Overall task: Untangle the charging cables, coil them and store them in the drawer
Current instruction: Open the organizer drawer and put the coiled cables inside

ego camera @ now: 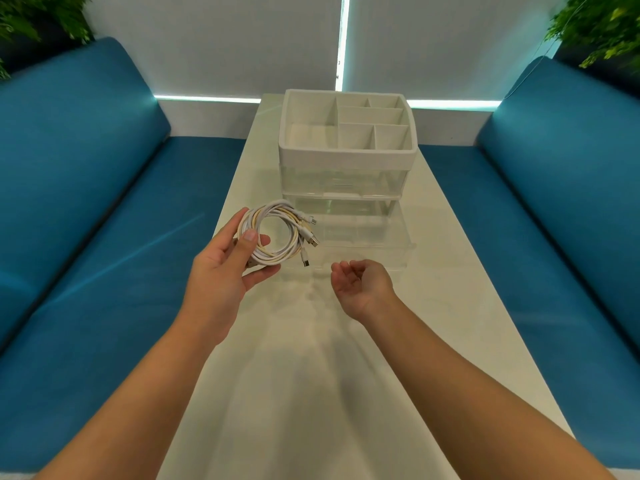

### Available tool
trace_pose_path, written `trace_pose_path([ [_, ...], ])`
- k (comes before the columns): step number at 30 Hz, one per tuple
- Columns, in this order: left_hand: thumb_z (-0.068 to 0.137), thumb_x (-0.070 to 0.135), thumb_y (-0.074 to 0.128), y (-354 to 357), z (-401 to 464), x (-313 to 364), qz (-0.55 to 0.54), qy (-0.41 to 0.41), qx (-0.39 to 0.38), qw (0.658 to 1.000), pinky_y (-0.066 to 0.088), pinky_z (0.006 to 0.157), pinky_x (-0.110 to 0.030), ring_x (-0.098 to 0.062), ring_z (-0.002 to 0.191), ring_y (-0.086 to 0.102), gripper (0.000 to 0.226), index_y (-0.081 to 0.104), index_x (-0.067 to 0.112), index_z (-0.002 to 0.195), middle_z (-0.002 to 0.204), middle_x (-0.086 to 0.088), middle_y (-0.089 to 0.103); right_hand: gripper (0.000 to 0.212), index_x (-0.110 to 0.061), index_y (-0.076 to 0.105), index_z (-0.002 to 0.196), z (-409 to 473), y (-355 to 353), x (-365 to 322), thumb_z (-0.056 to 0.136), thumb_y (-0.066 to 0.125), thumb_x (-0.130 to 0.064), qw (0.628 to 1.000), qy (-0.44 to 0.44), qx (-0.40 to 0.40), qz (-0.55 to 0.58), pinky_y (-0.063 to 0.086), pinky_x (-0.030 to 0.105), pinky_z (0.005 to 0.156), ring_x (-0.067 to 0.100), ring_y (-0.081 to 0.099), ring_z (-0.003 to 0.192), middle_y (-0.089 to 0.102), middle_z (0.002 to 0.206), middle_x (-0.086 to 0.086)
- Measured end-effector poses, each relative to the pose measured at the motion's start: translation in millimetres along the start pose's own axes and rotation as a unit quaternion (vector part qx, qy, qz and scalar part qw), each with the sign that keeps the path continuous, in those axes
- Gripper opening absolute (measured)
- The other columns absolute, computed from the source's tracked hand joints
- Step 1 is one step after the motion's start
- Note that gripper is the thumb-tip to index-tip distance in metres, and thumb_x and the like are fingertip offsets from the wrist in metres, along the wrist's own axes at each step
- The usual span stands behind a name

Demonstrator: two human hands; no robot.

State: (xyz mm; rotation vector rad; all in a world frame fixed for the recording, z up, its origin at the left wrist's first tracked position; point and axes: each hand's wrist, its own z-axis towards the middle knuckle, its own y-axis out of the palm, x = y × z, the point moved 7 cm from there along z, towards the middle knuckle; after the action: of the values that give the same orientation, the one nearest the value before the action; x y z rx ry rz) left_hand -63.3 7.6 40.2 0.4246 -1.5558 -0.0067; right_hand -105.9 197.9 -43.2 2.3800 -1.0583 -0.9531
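Left hand (221, 268) pinches coiled cables (273, 233) over table's (433, 306) left edge, right hand (360, 280) empty, loosely curled; lower coil flat into pulled-out clear drawer (363, 233).

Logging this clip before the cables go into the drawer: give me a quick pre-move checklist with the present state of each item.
1. Cables coiled: ok, one neat loop.
2. Left hand grips the coil, thumb across the strands: ok.
3. Plug ends tucked in: not ok, several stick out at the coil's right side.
4. Lower clear drawer pulled open: ok, and it looks bare.
5. Right hand free: ok, fingers loosely curled, holding nothing.
6. Organizer steady on the table: cannot tell.
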Motion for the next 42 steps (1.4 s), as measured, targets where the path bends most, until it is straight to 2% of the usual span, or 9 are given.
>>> trace_pose_path([
  [3, 0.096, 0.026, 0.054, 6.7, 4.3, 5.0, 0.0, 0.004, -0.008, 1.0, 0.059, 0.082, -0.037, -0.018, 0.094, 0.064, 0.043, 0.053, 0.025, 0.139, 0.097, -0.003, 0.068, 0.01, -0.004, 0.054, 0.087, -27.1, 5.7, -9.3, 0.091, 0.045, -0.004, 0.997, 0.009, -0.03, -0.071, 0.048, 0.029, 0.057, 0.023, 0.059, 0.068, 0.058, 0.082, 0.009],
  [6, 0.096, 0.027, 0.055, 18.1, 12.5, 12.8, 0.004, 0.005, -0.019, 1.0, 0.059, 0.083, -0.038, -0.017, 0.093, 0.064, 0.041, 0.054, 0.026, 0.137, 0.095, -0.004, 0.068, 0.01, -0.01, 0.058, 0.087, -54.0, 29.7, -50.1, 0.093, 0.051, -0.011, 0.971, -0.114, -0.081, -0.195, 0.047, 0.026, 0.062, 0.018, 0.058, 0.07, 0.06, 0.08, 0.004],
  [9, 0.098, 0.025, 0.053, 35.9, 27.7, 19.8, 0.02, -0.003, -0.042, 0.999, 0.059, 0.083, -0.04, -0.022, 0.097, 0.065, 0.037, 0.055, 0.027, 0.135, 0.104, -0.011, 0.067, 0.015, -0.016, 0.059, 0.105, -74.5, 64.9, -97.7, 0.095, 0.052, -0.025, 0.877, -0.258, -0.104, -0.39, 0.049, 0.032, 0.084, 0.017, 0.06, 0.092, 0.062, 0.102, 0.0],
  [12, 0.1, 0.025, 0.051, 61.1, 47.7, 23.0, 0.064, -0.014, -0.084, 0.994, 0.06, 0.083, -0.041, -0.025, 0.101, 0.067, 0.035, 0.054, 0.025, 0.134, 0.111, -0.012, 0.068, 0.033, -0.021, 0.054, 0.123, -68.0, 89.9, -117.3, 0.095, 0.052, -0.039, 0.783, -0.274, -0.13, -0.544, 0.049, 0.036, 0.095, 0.019, 0.061, 0.102, 0.059, 0.118, -0.002],
  [19, 0.101, 0.026, 0.051, 100.9, 93.5, -3.1, 0.205, -0.09, -0.119, 0.967, 0.059, 0.083, -0.042, -0.02, 0.083, 0.067, 0.022, 0.052, 0.007, 0.112, 0.096, -0.007, 0.072, 0.016, -0.009, 0.06, 0.109, -17.5, 87.0, -128.5, 0.095, 0.058, -0.016, 0.773, -0.213, -0.127, -0.584, 0.06, 0.035, 0.076, 0.024, 0.067, 0.079, 0.066, 0.097, 0.015],
  [28, 0.098, 0.024, 0.056, 104.7, 122.3, -40.0, 0.479, -0.109, -0.141, 0.86, 0.056, 0.083, -0.043, -0.026, 0.072, 0.062, 0.025, 0.055, 0.013, 0.076, 0.09, -0.02, 0.071, 0.009, 0.004, 0.058, 0.094, 33.8, 67.7, -116.3, 0.092, 0.059, -0.004, 0.737, -0.144, -0.037, -0.659, 0.057, 0.031, 0.06, 0.023, 0.059, 0.054, 0.057, 0.073, 0.013],
  [36, 0.094, 0.037, 0.061, 110.1, 134.7, -46.5, 0.608, -0.022, -0.112, 0.786, 0.048, 0.078, -0.032, -0.028, 0.095, 0.064, 0.036, 0.067, 0.006, 0.113, 0.107, -0.014, 0.07, 0.015, 0.001, 0.057, 0.099, 47.9, 67.1, -122.1, 0.089, 0.061, -0.01, 0.685, -0.238, 0.005, -0.689, 0.057, 0.051, 0.08, 0.034, 0.068, 0.079, 0.065, 0.09, 0.021],
  [39, 0.091, 0.04, 0.065, 108.5, 133.8, -42.0, 0.58, 0.001, -0.099, 0.809, 0.045, 0.075, -0.027, -0.022, 0.085, 0.064, 0.047, 0.055, 0.013, 0.129, 0.11, -0.011, 0.068, 0.027, -0.006, 0.049, 0.108, 46.5, 68.0, -124.5, 0.089, 0.064, -0.019, 0.666, -0.283, 0.006, -0.69, 0.056, 0.04, 0.065, 0.028, 0.065, 0.071, 0.063, 0.099, 0.018],
  [42, 0.087, 0.042, 0.069, 104.0, 130.9, -40.7, 0.592, 0.006, -0.13, 0.796, 0.05, 0.08, -0.029, -0.019, 0.089, 0.066, 0.041, 0.067, 0.013, 0.116, 0.104, -0.006, 0.072, 0.032, -0.007, 0.053, 0.112, 45.2, 68.0, -122.9, 0.092, 0.062, -0.031, 0.586, -0.31, 0.015, -0.749, 0.048, 0.031, 0.062, 0.022, 0.061, 0.071, 0.061, 0.101, 0.011],
])
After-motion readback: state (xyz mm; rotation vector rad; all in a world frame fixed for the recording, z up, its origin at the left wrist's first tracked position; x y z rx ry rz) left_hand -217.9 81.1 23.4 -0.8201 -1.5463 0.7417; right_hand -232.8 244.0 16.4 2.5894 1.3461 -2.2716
